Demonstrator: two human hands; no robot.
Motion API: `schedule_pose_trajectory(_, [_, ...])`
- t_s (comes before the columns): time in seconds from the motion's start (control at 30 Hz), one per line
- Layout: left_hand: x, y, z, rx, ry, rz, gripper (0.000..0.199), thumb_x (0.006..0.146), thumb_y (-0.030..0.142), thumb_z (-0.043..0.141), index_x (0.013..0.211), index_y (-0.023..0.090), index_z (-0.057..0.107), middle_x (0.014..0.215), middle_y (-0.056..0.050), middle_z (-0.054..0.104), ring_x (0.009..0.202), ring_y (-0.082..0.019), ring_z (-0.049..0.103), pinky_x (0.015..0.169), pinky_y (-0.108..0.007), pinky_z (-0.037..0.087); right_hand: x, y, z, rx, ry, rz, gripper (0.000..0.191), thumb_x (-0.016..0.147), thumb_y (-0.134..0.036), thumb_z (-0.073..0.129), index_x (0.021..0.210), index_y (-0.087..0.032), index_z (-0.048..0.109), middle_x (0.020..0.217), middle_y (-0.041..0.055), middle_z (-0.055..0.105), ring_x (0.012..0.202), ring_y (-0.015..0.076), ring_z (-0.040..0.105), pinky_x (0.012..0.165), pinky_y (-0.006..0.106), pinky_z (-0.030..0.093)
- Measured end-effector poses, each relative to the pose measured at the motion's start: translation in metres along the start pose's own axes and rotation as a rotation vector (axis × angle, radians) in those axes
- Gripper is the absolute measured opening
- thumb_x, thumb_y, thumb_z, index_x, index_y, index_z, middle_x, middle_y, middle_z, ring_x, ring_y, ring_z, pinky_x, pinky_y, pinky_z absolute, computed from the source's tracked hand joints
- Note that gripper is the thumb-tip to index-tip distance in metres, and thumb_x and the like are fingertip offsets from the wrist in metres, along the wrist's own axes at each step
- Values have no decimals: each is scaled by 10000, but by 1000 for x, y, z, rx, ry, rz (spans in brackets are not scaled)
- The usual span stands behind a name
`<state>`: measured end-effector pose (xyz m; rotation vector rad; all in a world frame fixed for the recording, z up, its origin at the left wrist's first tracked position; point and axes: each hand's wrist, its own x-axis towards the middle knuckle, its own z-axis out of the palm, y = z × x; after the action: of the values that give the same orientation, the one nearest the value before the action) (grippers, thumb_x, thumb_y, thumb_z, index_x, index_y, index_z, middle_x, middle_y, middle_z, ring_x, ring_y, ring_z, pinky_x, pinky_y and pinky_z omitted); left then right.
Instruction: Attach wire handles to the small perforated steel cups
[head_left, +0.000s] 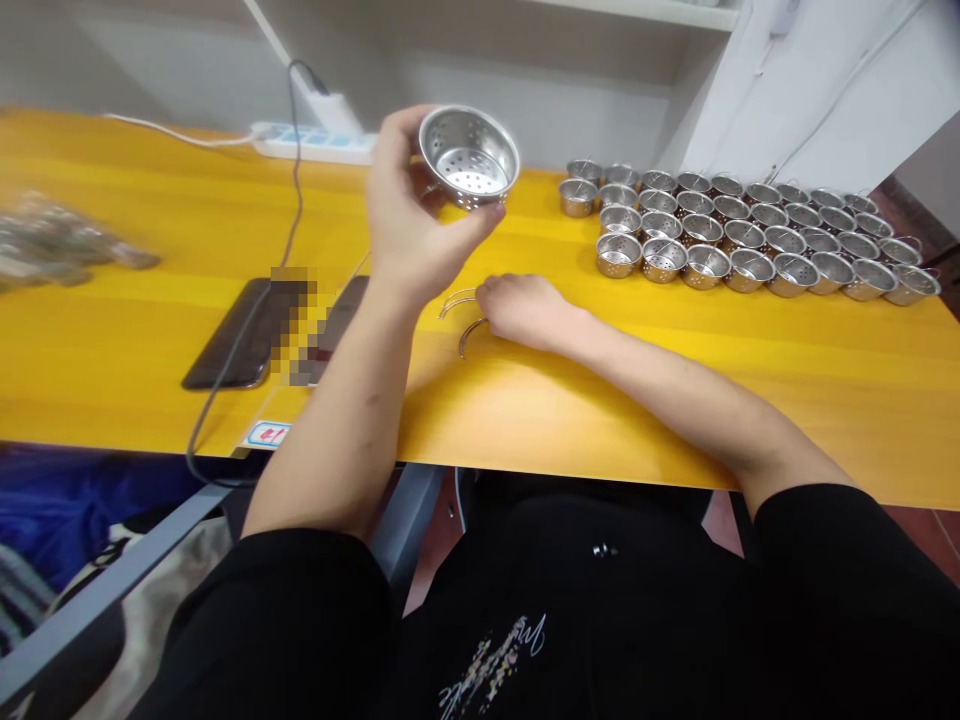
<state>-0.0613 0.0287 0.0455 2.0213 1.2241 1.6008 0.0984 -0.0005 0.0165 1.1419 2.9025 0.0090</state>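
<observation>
My left hand [411,225] is raised above the table, its fingers and thumb wrapped around a small perforated metal strainer cup [471,160]. The cup tilts toward me, and its holed bottom and inner wall show. Lower and to the right, my right hand [521,308] rests at the tabletop with curled fingers closed over thin curved wire handles [471,330]. The wires' bent ends stick out to the left of the fingers. The fingertips themselves are hidden, so how many wires are gripped is unclear.
Several rows of similar strainer cups [705,265] with wire handles stand at the right on the yellow table [480,420]. A dark phone [229,335], a second device [345,315] and a grey cable lie left. Behind are a power strip [315,143] and blurred metal pieces [64,240] further left.
</observation>
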Motion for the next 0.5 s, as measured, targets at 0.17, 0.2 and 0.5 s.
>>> schedule_pose_trajectory(0.17, [0,-4,4,-64,74,-16,932,660,789,974,1409,422,561,1537,-8,711,1396,-306,720,1025,-488,619,-5,17,-10,138,30,38,377,1195,-127,437,1436,-105,726,1454,247,808,1281,375,789,1035,451,614])
schedule_pose_trajectory(0.2, [1,-7,5,-79,78,4,931,658,791,980,1405,421,565,1518,-10,711,1386,-306,722,1019,-487,619,-4,23,-13,181,63,49,385,1203,-141,420,1435,-120,727,1460,228,811,1274,363,789,1044,444,611])
schedule_pose_trajectory(0.5, [8,-24,5,-69,75,28,1040,633,932,957,1439,419,546,1515,-15,698,1390,-295,697,996,-458,629,53,36,-6,330,2,26,469,1065,-48,640,1527,-105,699,1512,207,804,1310,318,786,1093,397,636])
